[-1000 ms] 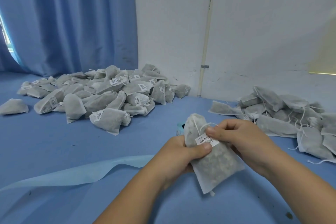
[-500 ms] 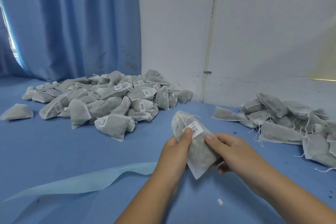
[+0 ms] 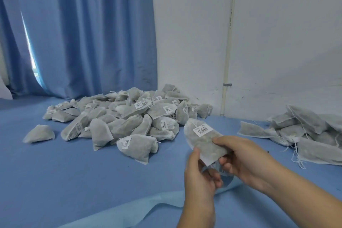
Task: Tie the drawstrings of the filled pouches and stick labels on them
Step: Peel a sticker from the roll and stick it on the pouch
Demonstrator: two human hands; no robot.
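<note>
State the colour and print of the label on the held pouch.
White paper label, black barcode and text; head view.

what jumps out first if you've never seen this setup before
The big heap of grey pouches, many already labelled, fills the back left of the blue table. In front, the right hand grips a labelled pouch, with the left hand just below its lower corner. A smaller pile with loose drawstrings lies at the right edge.
</note>
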